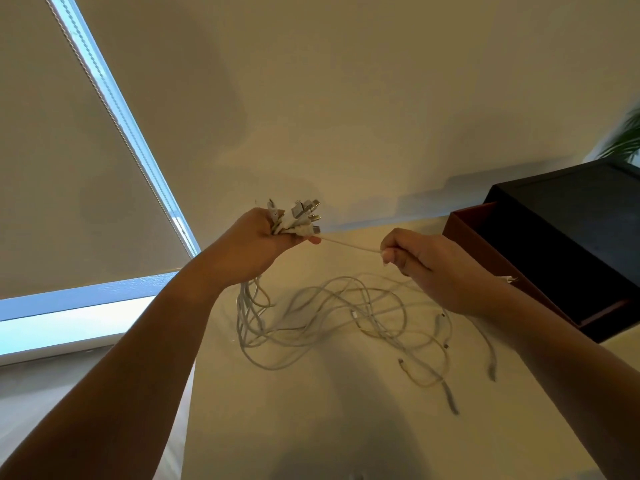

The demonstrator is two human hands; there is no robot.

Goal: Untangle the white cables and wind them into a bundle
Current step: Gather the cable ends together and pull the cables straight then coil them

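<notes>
My left hand (256,237) is raised above the table, closed around several white cable plug ends (300,216) that fan out above my fist. From it the white cables (332,317) hang down and sprawl in tangled loops on the pale table (311,427). My right hand (436,268) is at the same height to the right, its fingers pinched on one cable strand (349,244) stretched taut between both hands. Loose cable ends (450,400) lie on the table below my right forearm.
A dark box with a reddish-brown open drawer (540,258) stands on the table at the right, close behind my right hand. A window with drawn blinds (69,168) fills the left. A green plant (627,136) shows at the far right edge.
</notes>
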